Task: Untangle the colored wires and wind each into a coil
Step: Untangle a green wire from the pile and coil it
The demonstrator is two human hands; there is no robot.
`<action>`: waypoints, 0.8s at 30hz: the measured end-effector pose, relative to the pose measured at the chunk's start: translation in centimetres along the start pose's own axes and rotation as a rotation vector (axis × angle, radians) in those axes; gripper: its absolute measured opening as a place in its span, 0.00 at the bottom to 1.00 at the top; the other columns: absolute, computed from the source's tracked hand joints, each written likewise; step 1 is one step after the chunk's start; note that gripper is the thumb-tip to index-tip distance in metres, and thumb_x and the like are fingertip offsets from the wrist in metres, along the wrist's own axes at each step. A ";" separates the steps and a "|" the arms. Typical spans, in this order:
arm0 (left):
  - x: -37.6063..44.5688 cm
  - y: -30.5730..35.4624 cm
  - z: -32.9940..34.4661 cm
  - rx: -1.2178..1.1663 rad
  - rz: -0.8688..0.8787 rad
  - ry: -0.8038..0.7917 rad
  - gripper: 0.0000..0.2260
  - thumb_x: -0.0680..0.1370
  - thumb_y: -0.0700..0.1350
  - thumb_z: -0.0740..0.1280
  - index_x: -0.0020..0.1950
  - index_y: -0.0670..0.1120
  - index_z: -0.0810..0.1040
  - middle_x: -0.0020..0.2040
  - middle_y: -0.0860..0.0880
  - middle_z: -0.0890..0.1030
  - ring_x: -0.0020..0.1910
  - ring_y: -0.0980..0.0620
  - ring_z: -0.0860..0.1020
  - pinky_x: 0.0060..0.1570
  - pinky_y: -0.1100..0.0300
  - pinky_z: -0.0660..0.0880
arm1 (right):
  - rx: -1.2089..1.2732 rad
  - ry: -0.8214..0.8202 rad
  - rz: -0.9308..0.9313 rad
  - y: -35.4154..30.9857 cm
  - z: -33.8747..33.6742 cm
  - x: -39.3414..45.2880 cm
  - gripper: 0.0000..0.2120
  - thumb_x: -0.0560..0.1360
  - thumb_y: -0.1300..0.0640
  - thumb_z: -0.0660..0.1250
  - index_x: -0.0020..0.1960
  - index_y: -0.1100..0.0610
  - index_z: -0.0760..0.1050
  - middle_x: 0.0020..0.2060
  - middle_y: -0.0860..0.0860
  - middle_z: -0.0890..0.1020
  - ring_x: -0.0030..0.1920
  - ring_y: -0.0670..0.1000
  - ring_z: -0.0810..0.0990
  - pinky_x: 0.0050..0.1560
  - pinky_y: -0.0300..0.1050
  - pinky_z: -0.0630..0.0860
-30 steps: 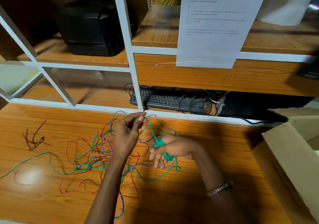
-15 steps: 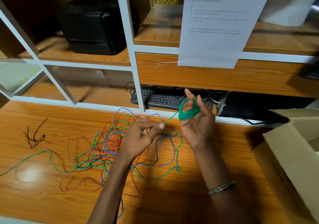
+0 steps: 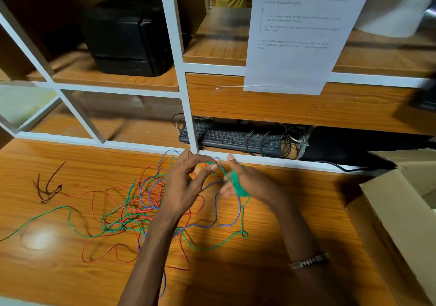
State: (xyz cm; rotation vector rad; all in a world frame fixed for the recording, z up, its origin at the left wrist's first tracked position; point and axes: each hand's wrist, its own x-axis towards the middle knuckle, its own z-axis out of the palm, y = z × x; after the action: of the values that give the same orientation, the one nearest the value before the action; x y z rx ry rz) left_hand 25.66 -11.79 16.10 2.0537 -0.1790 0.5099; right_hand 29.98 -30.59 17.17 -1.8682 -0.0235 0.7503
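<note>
Head view: left hand (image 3: 186, 188) pinches green wire (image 3: 213, 246); right hand (image 3: 245, 183) wears coil; sheet (image 3: 297, 46) text blurred.

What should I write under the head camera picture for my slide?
Right hand winds green wire into a coil while left hand feeds it from the tangle on the table.
</note>
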 end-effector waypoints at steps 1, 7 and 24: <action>0.1 0.2 0.0 -0.024 -0.001 0.032 0.07 0.76 0.51 0.78 0.52 0.52 0.87 0.39 0.48 0.73 0.40 0.56 0.71 0.42 0.60 0.68 | 0.009 -0.136 0.026 -0.4 0.8 -0.6 0.47 0.80 0.27 0.44 0.56 0.69 0.79 0.43 0.63 0.87 0.40 0.58 0.87 0.48 0.46 0.83; 0.1 -0.5 -1.4 -0.105 -0.077 0.120 0.07 0.73 0.51 0.78 0.50 0.53 0.90 0.37 0.54 0.74 0.40 0.57 0.71 0.42 0.61 0.68 | 0.435 -0.660 -0.068 -1.5 0.2 -2.1 0.53 0.78 0.27 0.39 0.51 0.74 0.80 0.30 0.61 0.83 0.26 0.54 0.81 0.27 0.40 0.77; -0.8 1.0 -0.9 -0.066 -0.016 0.027 0.06 0.74 0.58 0.77 0.45 0.58 0.88 0.32 0.50 0.73 0.36 0.53 0.72 0.39 0.52 0.68 | 0.904 0.185 -0.398 -0.9 -2.0 0.1 0.15 0.86 0.55 0.57 0.57 0.65 0.77 0.65 0.66 0.80 0.66 0.59 0.81 0.73 0.49 0.71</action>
State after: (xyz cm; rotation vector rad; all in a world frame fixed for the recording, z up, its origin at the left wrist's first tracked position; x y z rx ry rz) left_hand 24.38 -11.56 16.96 1.9820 -0.1608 0.5145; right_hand 31.35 -31.79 18.32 -1.0076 0.0535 0.2275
